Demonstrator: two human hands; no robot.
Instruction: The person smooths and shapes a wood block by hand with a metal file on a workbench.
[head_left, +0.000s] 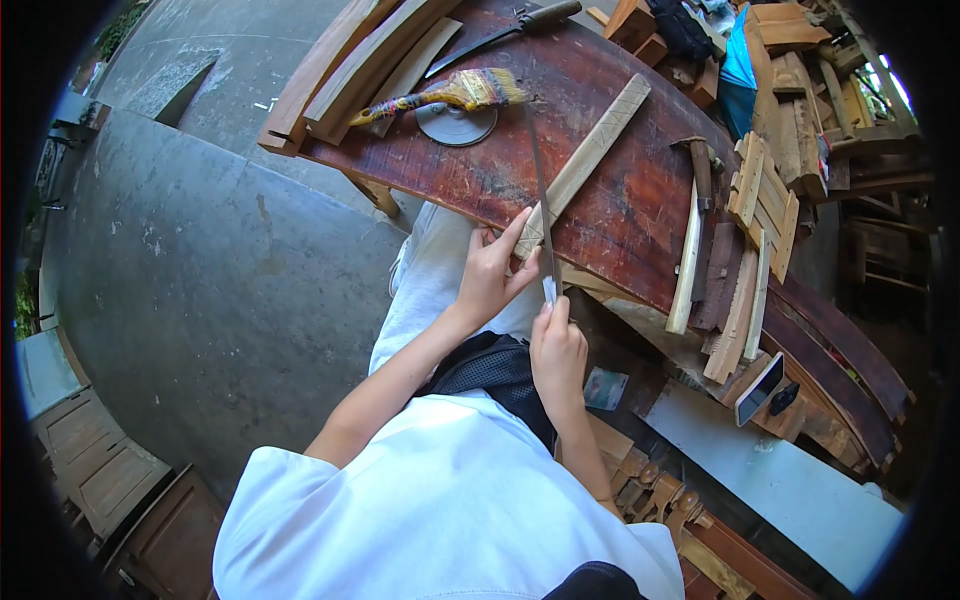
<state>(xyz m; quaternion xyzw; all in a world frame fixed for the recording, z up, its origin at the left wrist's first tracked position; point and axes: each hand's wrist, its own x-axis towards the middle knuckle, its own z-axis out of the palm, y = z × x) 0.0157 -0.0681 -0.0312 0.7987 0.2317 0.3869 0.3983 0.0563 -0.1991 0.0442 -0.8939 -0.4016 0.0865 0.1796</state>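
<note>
A pale wooden strip (595, 140) with pencil-like marks lies slantwise on the worn red-brown table (640, 215), its near end at the table's edge. My left hand (490, 270) is closed on that near end, fingers and thumb around its sides. In my right hand (558, 350) is a long, thin metal blade (538, 165), gripped by its white end. The blade crosses over the strip just by my left fingers; whether it is a saw blade or a file I cannot make out. My right fingers are wrapped round its end.
A paintbrush (470, 92) rests on a grey disc (458, 125). Behind it lies a dark-handled saw (500, 35), beside curved wooden pieces (375, 70). A hammer (702, 170) and several wood offcuts line the right edge. A phone (760, 388) stands at the lower right.
</note>
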